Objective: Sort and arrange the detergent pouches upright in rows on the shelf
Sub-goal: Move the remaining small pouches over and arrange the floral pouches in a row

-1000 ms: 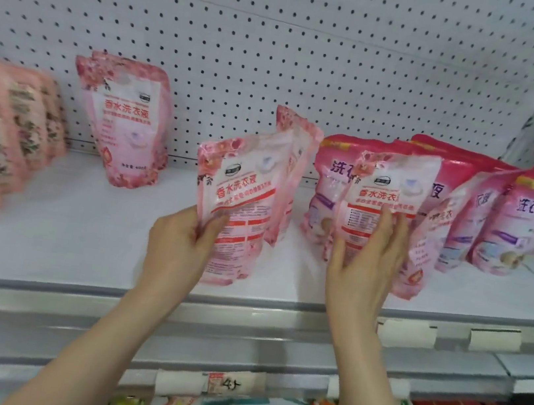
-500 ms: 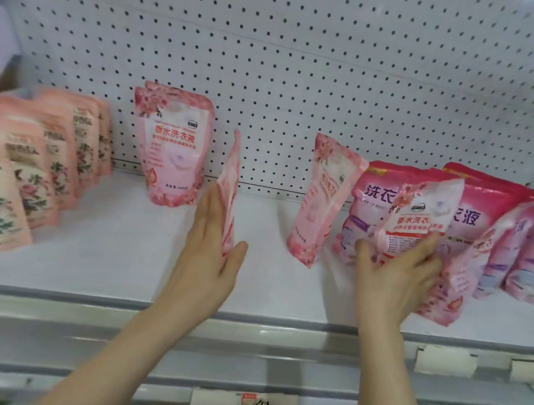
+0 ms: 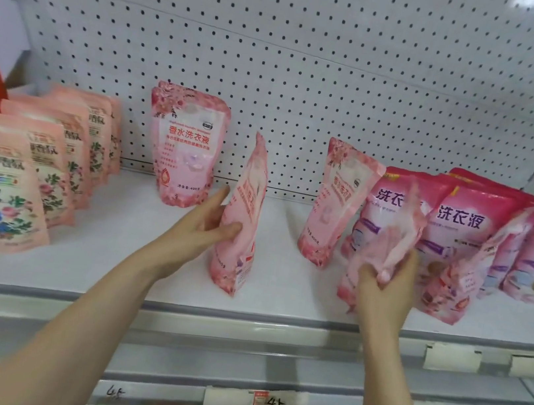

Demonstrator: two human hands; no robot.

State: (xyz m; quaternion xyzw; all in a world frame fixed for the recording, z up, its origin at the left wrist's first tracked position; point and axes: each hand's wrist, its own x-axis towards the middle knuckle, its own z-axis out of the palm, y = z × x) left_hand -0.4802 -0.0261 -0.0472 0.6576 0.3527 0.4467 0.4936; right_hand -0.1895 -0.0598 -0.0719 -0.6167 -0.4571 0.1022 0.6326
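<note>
- Head view: the left hand [image 3: 207,224] grips a pale pink pouch [image 3: 242,219] turned edge-on, standing near the front of the white shelf [image 3: 113,248].
- The right hand [image 3: 384,289] is curled round a blurry pink pouch [image 3: 388,241], just in front of the magenta pouches [image 3: 460,224].
- Further back, a tilted pouch [image 3: 334,205] stands between the hands, and an upright pouch [image 3: 185,145] sits by the pegboard [image 3: 313,70].
- Peach floral pouches [image 3: 7,191] run in a row on the left, front to back.
</note>
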